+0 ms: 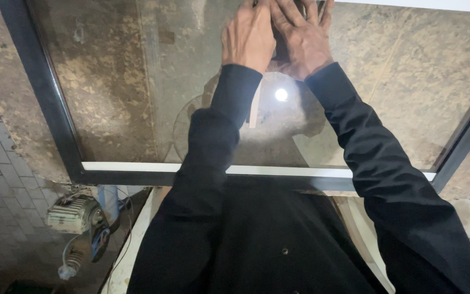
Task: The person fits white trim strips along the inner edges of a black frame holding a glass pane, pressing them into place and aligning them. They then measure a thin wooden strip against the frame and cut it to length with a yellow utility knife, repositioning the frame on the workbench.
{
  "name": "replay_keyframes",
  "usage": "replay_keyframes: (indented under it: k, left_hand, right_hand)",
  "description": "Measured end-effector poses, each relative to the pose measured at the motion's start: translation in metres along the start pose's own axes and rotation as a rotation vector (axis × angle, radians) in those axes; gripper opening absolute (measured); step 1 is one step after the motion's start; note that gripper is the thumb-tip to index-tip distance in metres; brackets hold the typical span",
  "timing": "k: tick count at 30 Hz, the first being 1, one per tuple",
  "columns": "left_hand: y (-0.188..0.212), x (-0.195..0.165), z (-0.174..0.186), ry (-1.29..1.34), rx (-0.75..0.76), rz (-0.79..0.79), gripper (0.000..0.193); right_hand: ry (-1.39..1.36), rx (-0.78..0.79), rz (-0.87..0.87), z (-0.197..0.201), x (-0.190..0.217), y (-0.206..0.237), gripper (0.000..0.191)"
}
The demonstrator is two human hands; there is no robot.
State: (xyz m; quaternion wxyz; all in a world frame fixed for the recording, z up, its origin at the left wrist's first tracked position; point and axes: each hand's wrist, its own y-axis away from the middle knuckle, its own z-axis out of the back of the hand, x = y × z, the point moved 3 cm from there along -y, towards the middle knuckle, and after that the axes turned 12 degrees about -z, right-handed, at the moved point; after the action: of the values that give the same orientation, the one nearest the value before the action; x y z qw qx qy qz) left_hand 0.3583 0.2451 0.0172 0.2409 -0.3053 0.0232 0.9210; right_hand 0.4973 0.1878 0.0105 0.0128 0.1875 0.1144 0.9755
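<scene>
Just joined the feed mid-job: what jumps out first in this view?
Two hands meet at the top centre, the left hand and right hand pressed side by side on a glass pane in a dark metal frame. A bright light reflection glares just below the wrists. At lower left, an electric motor sits on the floor.

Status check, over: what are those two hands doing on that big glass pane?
Left hand flat on glass pane, far edge. Right hand beside it, fingers spread, touching. Dark metal frame around pane. Nothing blocking either hand.
</scene>
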Motion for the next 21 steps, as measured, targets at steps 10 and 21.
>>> replay_keyframes:
  k: [10,21]
  left_hand:
    - [0.001,0.0,-0.005,-0.07,-0.013,-0.123,0.013]
    - [0.019,-0.015,0.007,-0.204,0.118,-0.07,0.035]
  right_hand:
    - [0.01,0.029,-0.029,-0.001,0.0,-0.001,0.124]
    - [0.069,0.0,-0.021,-0.01,-0.006,0.0,0.122]
